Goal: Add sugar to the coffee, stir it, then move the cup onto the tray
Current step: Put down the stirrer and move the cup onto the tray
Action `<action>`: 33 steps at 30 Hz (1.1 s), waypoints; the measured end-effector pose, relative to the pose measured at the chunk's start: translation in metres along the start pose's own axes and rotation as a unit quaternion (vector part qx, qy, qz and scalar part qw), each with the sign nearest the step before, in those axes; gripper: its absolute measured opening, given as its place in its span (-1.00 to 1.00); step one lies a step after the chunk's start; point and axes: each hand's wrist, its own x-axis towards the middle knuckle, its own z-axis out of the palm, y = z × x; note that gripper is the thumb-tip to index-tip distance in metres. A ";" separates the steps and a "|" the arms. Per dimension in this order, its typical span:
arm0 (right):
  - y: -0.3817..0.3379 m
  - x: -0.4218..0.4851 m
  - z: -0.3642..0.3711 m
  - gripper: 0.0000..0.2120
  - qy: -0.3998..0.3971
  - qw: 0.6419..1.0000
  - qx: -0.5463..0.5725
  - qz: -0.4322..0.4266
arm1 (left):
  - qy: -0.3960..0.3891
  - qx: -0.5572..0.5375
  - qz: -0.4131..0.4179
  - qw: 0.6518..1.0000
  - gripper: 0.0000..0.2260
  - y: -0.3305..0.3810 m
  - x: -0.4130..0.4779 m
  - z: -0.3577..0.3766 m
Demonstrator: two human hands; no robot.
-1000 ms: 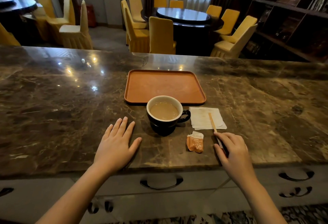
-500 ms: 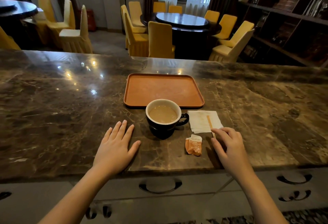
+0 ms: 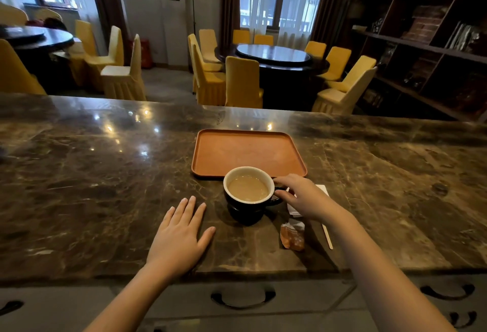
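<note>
A dark cup [image 3: 247, 209] with a white inside holds milky coffee and stands on the marble counter just in front of the orange tray [image 3: 247, 151]. My right hand [image 3: 303, 194] is at the cup's handle on its right side, thumb and fingers curled around it. My left hand [image 3: 181, 237] lies flat on the counter to the left of the cup, fingers spread. A torn orange sugar packet [image 3: 292, 237] lies near the front edge, right of the cup. The wooden stir stick [image 3: 327, 237] lies beside it, partly under my right forearm.
A white napkin [image 3: 322, 189] lies under my right hand. The counter's front edge [image 3: 237, 271] runs just below my wrists, with drawers beneath. Beyond the counter stand yellow chairs, round dark tables and a shelf unit on the right.
My right hand left the stir stick on the counter and moved up and left to the cup's handle. My left hand stayed flat.
</note>
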 end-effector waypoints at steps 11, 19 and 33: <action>0.008 0.007 -0.010 -0.74 -0.095 0.995 -0.010 0.004 | -0.005 -0.004 -0.002 1.000 -0.21 -0.001 0.000 0.000; 0.003 0.004 -0.006 -0.83 -0.114 0.989 0.093 0.031 | 0.001 -0.005 0.001 1.000 -0.15 -0.001 0.000 0.000; 0.004 0.006 -0.019 -0.88 -0.066 0.987 0.145 -0.010 | 0.000 -0.017 -0.002 1.000 -0.16 -0.001 -0.001 -0.001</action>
